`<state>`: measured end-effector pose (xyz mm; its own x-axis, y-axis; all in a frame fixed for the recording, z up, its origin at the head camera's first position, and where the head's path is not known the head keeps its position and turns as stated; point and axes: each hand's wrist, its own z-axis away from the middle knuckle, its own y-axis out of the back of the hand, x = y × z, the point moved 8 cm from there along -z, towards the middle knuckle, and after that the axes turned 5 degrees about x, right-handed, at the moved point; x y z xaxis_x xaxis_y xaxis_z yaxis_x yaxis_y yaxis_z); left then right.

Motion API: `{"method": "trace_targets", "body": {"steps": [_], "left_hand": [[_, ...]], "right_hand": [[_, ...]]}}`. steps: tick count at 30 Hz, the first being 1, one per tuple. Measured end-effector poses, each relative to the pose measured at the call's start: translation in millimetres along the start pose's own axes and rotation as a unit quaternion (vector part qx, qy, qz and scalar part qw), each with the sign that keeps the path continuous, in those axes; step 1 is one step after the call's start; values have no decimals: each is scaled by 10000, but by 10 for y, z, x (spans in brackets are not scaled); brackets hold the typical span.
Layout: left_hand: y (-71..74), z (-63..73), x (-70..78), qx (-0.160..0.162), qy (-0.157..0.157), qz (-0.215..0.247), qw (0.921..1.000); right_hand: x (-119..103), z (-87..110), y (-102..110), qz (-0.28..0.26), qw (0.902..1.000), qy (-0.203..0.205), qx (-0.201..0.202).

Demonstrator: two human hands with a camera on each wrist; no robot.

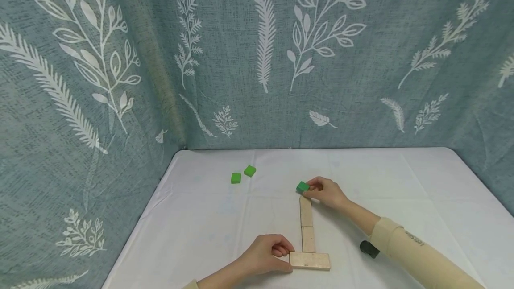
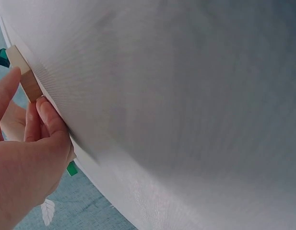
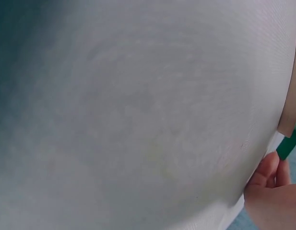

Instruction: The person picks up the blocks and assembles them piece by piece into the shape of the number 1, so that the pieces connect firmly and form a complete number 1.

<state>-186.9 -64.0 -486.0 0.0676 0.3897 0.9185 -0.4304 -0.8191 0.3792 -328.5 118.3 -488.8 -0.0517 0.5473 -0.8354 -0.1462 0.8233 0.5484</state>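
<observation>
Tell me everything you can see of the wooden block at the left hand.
The wooden block is pale, oblong and straight-edged, with a plain wood look and a few faint dark marks. It lies on the white cloth, its long side running left to right, across the near end of a row of two wooden blocks, which it appears to meet. The left hand holds its left end between thumb and fingers.

Your head view is evenly bright; your wrist views show a dim, blurred cloth (image 2: 186, 105), darkening toward one upper corner.
</observation>
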Motion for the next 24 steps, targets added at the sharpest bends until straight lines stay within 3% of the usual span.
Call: {"method": "trace_targets", "body": {"steps": [24], "left_hand": [[-6,-6,-7,7,-22,27,10000]], "right_hand": [[3,-19,-29,100,9998,127,-66]]}}
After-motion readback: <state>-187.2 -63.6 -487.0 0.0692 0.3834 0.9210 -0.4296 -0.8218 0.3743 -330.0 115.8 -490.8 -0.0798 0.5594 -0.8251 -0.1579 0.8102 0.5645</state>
